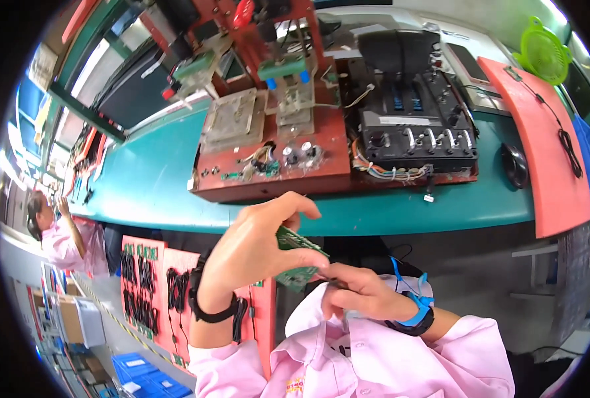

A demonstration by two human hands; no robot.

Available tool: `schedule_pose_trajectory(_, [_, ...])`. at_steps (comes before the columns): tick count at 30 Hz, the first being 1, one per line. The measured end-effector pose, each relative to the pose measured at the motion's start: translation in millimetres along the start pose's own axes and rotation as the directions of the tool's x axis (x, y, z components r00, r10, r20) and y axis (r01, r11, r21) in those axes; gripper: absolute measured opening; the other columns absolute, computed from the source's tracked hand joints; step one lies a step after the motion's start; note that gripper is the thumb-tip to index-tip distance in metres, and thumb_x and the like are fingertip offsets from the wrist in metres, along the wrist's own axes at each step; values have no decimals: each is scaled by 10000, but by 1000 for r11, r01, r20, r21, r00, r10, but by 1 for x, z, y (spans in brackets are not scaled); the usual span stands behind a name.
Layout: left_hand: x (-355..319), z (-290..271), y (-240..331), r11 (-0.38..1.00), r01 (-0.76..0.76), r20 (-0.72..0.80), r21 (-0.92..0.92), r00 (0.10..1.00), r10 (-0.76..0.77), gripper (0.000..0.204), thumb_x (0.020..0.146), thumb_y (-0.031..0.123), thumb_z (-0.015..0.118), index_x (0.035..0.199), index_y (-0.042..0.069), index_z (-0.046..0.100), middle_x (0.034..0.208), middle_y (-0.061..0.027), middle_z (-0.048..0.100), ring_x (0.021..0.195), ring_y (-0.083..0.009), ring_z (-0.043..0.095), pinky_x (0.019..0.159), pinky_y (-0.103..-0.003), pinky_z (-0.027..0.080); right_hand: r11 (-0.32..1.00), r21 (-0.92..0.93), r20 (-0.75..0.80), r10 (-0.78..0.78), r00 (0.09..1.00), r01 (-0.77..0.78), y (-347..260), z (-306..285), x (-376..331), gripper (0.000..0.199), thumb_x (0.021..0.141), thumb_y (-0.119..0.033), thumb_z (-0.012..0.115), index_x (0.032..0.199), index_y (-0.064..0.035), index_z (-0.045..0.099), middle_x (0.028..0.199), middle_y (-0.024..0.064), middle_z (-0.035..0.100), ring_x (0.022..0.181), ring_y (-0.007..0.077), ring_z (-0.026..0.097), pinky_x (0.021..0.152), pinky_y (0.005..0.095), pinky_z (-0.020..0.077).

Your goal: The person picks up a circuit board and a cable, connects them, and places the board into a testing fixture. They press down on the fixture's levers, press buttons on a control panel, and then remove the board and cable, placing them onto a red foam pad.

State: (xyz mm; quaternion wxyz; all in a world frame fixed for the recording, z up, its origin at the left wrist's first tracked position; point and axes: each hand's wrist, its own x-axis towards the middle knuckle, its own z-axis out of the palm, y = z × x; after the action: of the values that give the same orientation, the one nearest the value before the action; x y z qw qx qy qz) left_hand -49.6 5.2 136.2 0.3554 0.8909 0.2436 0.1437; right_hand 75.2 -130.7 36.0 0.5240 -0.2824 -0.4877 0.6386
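My left hand (255, 249) grips a small green circuit board (299, 255) by its upper edge, below the front edge of the green bench (149, 179). My right hand (361, 292) pinches the board's lower right corner, fingers closed on it. A black band sits on my left wrist and a blue strap (417, 312) on my right wrist. Both sleeves are pink.
On the bench stands a red test fixture (275, 132) with clamps, wires and buttons, and a black box with switches (414, 119). A black mouse (514, 164), an orange-red pad (547, 152) and a green fan (541, 52) lie to the right. Red trays of black parts (152, 285) sit lower left, beside another person in pink (59, 232).
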Motion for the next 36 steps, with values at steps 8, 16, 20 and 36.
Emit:
schedule_pose_trajectory(8, [-11,56,-31,984,107,259,-140,963,-68,392,741,197,645,1044,10,482,688,-56,522,618,-125,500,559,-260,400,940,251,-123,268,955,-231,21,-8,-10,290,891,-192,397,1093,13,427,723,83,573,542,111,536,488,213,421])
schedule_pose_trajectory(16, [-26,77,-43,814,178,-95,-552,957,-274,509,731,197,646,1137,1,412,915,-152,552,759,-259,576,689,-334,453,863,481,-299,329,896,-156,42,-4,-19,191,885,-167,375,971,-1,417,754,143,577,532,192,568,493,253,453])
schedule_pose_trajectory(20, [-68,91,-62,979,12,-238,-201,969,-61,625,680,215,695,1170,-20,386,1035,-177,529,862,-293,570,769,-343,451,838,531,-329,345,879,-130,37,-4,-13,182,882,-157,357,954,3,402,760,172,573,532,238,576,500,294,472])
schedule_pose_trajectory(36, [-88,131,-71,926,27,-136,-377,987,-84,757,530,145,790,1161,-31,412,1136,-181,508,1029,-259,522,855,-341,431,889,243,-156,430,889,-388,42,-31,-47,296,877,-127,413,1119,41,445,1047,104,542,946,161,533,861,291,411])
